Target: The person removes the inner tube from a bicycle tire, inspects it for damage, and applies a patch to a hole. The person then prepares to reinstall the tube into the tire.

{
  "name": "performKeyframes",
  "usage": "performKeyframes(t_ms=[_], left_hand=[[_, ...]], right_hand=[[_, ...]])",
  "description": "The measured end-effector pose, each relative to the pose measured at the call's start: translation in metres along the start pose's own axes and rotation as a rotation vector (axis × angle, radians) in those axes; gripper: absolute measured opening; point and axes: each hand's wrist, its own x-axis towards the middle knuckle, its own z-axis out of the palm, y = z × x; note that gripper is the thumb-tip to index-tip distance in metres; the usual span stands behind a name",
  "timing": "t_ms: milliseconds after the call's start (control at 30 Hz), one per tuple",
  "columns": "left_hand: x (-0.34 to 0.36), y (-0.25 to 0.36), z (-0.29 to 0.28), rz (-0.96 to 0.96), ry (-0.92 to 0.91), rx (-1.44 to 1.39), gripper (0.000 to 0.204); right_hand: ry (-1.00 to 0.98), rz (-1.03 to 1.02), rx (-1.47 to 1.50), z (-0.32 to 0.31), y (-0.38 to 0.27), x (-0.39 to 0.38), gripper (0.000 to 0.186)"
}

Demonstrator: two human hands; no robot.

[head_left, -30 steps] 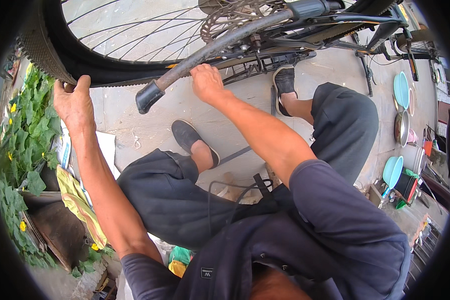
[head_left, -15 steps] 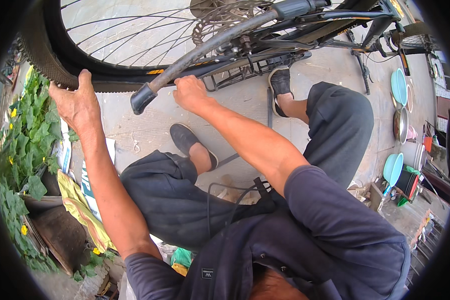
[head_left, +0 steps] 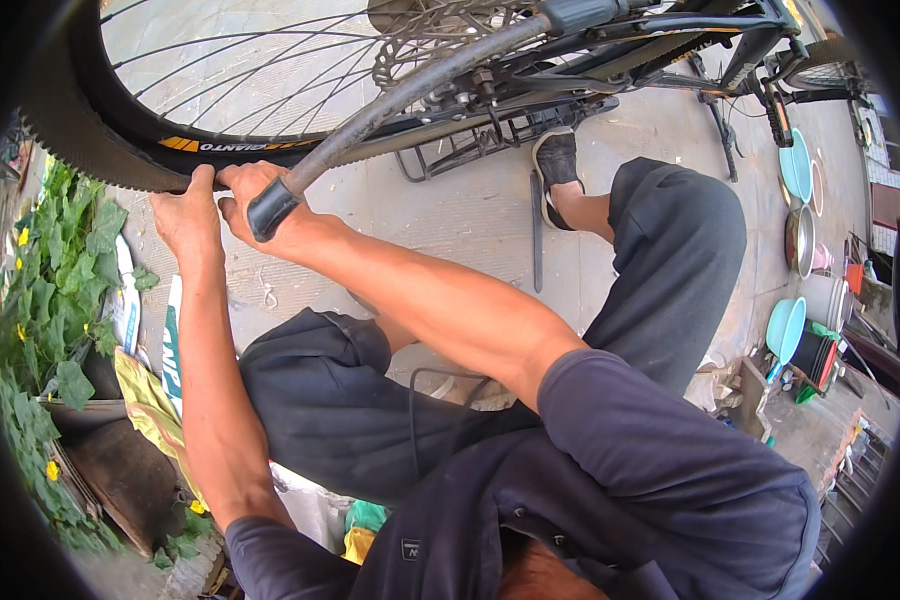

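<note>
A bicycle wheel with a knobby black tire (head_left: 90, 150), thin spokes and a brake disc (head_left: 410, 62) fills the upper left. My left hand (head_left: 190, 218) grips the tire's near edge, its thumb pressed against the side by the rim. Close beside it, my right hand (head_left: 275, 222) also closes on the tire, fingers curled at the edge. A grey metal tube (head_left: 410, 92) with black end caps slants across the wheel, and its lower cap hides part of my right hand. The fingertips under the tire are hidden.
Leafy plants (head_left: 45, 270) with yellow flowers grow at the left, near a yellow sack (head_left: 150, 405). A black flat bar (head_left: 537, 235) lies on the paved floor by my shoe (head_left: 556, 165). Turquoise basins (head_left: 785, 330) and a metal bowl (head_left: 801, 240) stand at the right.
My right hand has moved left along the tire to beside my left hand, passing behind the tube's cap. My left hand has shifted right, and the wheel has shifted slightly left.
</note>
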Motion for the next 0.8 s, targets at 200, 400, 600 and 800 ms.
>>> performKeyframes(t_ms=[200, 400, 600, 800], left_hand=[[-0.001, 0.025, -0.016, 0.116, 0.03, -0.097, 0.038], [0.007, 0.028, -0.034, 0.133, 0.02, -0.135, 0.035], [0.003, 0.061, -0.049, 0.234, 0.096, 0.006, 0.037], [0.006, 0.048, -0.045, 0.153, 0.031, -0.055, 0.035]], right_hand=[[-0.085, -0.056, -0.009, -0.008, 0.017, 0.006, 0.035], [-0.103, 0.074, -0.345, -0.028, 0.073, -0.01, 0.027], [-0.334, 0.258, -0.647, -0.066, 0.105, -0.011, 0.034], [-0.168, 0.173, -0.675, -0.056, 0.136, -0.041, 0.023]])
